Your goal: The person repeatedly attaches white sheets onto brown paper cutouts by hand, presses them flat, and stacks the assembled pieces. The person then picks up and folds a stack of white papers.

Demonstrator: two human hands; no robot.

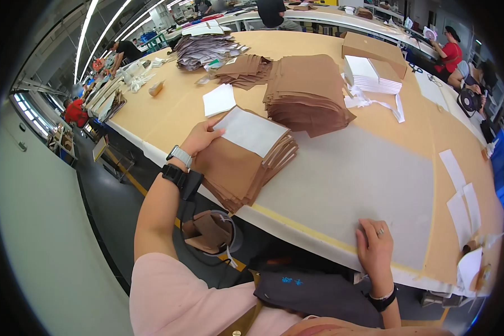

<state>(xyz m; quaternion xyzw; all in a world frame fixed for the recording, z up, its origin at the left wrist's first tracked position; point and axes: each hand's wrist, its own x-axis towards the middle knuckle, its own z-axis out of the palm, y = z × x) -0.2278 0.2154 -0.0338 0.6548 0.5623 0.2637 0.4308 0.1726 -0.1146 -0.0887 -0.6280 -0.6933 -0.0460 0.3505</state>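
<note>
"Pinching anything, that left hand (203,138)?"
"I can't tell. Its thumb lies on the white sheet (252,131), which tops the brown pieces (227,168), but the undersides of the fingers are hidden."
"Where's that stack?"
"At the near edge of the bench (168,123), left of the grey mat (347,173). A taller brown pile (305,84) stands just beyond it, and small white squares (219,101) lie near the left hand."
"And the right hand (376,246)?"
"Loosely curled, fingers slightly spread, resting at the mat's near edge, well apart from the stack."
</note>
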